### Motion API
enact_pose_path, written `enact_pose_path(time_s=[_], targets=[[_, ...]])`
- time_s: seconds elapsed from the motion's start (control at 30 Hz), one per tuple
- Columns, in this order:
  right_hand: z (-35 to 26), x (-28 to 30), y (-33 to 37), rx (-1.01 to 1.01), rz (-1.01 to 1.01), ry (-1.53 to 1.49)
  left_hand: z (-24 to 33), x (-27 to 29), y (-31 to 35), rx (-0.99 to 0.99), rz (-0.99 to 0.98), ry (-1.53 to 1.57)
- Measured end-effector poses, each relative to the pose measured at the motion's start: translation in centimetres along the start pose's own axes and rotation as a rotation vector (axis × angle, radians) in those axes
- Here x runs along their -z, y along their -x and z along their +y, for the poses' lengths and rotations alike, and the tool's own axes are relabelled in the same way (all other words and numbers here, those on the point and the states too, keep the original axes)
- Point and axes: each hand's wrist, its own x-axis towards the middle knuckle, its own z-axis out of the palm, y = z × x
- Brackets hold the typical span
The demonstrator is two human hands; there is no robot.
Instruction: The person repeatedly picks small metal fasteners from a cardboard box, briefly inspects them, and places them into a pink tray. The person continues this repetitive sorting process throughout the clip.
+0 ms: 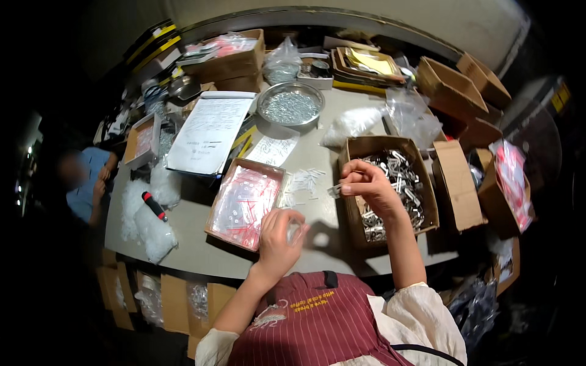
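My right hand (371, 188) is raised over the left edge of an open cardboard box (434, 210) full of small metal and white parts (400, 183). Thumb and fingers pinch a small pale, shiny piece (334, 191), too small to name. My left hand (281, 241) is curled at the near right corner of a shallow box (218, 210) holding clear and red-edged plastic bags (244, 198). Its thumb and forefinger close in a ring; what they hold, if anything, I cannot make out. Small white sticks (305, 181) lie loose on the table between the two boxes.
A round metal bowl (262, 110) of small silvery parts stands behind, beside a written notepad (210, 131). Clear bags of white pieces (155, 235) and a red-black screwdriver-like handle (154, 206) lie left. Cardboard cartons (461, 183) crowd the right. Another person (88, 183) sits far left.
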Motion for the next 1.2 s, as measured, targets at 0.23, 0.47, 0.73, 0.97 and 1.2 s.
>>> enact_pose_path(time_s=[0.23,0.47,0.73,0.97,1.2], targets=[[1.7,-2.9,3.4,0.025,0.054,-0.107,3.0,0.0,-5.0,-0.371,-0.085,-0.058],[3.9,-3.5,5.2,0.108,0.160,0.099,0.6,0.0,-3.9,-0.076,-0.194,0.263],[4.6,-5.3,4.6,0.120,0.194,0.109,-1.5,1.5,-2.7,0.187,-0.154,0.388],[1.2,-7.8,3.9,0.182,0.071,0.706,-2.9,0.9,-1.4,-0.009,-0.152,0.115],[0.9,-8.3,2.6,0.179,-0.074,0.674,-2.4,0.7,-0.5,0.098,-0.187,0.219]])
